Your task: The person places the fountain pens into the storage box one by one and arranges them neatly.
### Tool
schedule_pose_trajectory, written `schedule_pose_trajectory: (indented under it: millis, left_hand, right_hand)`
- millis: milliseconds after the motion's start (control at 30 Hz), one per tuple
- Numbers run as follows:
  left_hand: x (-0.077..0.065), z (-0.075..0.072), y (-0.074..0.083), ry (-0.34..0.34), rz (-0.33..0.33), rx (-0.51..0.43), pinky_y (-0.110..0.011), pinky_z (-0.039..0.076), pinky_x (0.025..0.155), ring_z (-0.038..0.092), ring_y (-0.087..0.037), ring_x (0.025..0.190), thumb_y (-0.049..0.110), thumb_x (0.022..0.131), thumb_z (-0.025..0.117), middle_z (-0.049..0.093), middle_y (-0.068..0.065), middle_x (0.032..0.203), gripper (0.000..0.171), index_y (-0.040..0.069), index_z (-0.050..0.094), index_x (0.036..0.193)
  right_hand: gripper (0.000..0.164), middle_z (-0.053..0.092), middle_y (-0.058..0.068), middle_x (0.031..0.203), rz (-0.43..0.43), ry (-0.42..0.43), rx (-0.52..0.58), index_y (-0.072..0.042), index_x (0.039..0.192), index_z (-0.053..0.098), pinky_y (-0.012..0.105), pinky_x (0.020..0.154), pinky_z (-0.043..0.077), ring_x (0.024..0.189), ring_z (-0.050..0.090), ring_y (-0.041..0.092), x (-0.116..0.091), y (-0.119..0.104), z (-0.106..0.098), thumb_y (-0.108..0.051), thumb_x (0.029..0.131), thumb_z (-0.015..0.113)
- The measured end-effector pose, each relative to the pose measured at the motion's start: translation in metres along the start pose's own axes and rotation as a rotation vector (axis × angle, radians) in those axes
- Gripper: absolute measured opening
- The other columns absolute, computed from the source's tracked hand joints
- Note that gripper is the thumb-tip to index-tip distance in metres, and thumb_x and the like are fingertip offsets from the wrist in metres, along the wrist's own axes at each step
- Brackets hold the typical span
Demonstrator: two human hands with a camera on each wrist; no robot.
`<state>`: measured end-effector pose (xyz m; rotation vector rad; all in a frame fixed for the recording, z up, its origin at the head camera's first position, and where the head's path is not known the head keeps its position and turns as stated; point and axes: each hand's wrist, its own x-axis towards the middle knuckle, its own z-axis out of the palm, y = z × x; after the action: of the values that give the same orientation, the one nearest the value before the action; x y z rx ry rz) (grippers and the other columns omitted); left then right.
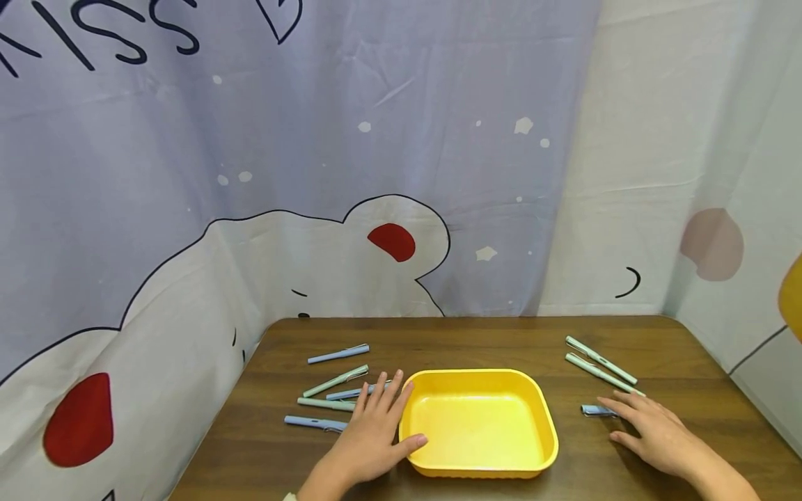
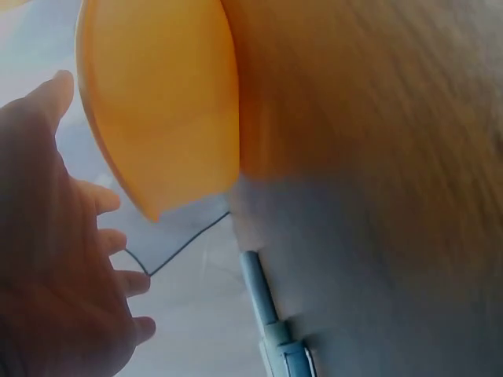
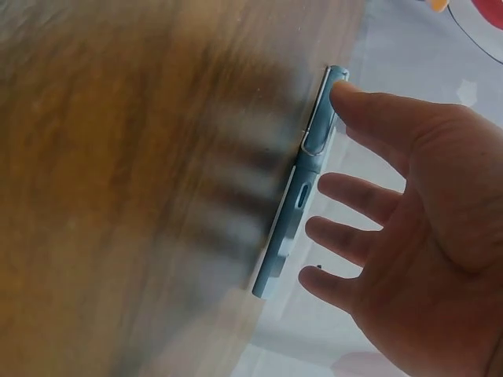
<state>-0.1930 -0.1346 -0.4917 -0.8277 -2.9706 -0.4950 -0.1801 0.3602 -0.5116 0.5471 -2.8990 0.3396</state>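
My left hand (image 1: 371,438) is at the left side of a yellow plastic tray (image 1: 479,431), its fingers spread and its thumb over the rim. In the left wrist view those fingers (image 2: 126,283) appear extended beside the tray wall (image 2: 161,102). On the right, my right hand (image 1: 658,435) hovers over a blue capped pen (image 1: 598,410) and partly hides it in the head view. The right wrist view shows the whole pen (image 3: 295,188) lying on the wood, with the thumb close by its clip end and the other fingers stretched out, not gripping.
Left of the tray lie several pens, among them a blue pen (image 1: 338,354) and a green pen (image 1: 335,381); the left hand overlaps some. Two pale green pens (image 1: 601,360) lie side by side beyond my right hand. A printed curtain (image 1: 388,160) hangs behind the wooden table (image 1: 470,341).
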Motion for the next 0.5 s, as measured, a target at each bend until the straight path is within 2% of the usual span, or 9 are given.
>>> schedule_pose_trajectory:
  millis: [367,500]
  left_hand:
    - [0.0022,0.0047,0.0075,-0.052,-0.010,-0.009,-0.066,0.008,0.120,0.000,-0.033,0.156,0.069,0.099,0.041,0.001,-0.002,0.171,0.085,0.019,0.018,0.164]
    - [0.0022,0.0063,0.0089,-0.054,-0.006,-0.003,-0.068,0.012,0.119,0.005,-0.037,0.156,0.070,0.099,0.040,0.004,-0.004,0.171,0.085,0.019,0.020,0.164]
  right_hand:
    - [0.055,0.062,0.022,0.129,0.012,-0.021,-0.021,-0.011,0.132,0.065,0.075,0.087,0.044,0.118,0.057,0.052,0.0009,0.0032,0.0023,-0.024,0.081,0.084]
    - [0.055,0.062,0.022,0.129,0.007,-0.026,-0.025,-0.011,0.132,0.066,0.074,0.086,0.045,0.116,0.058,0.052,0.0016,0.0046,0.0032,-0.022,0.081,0.084]
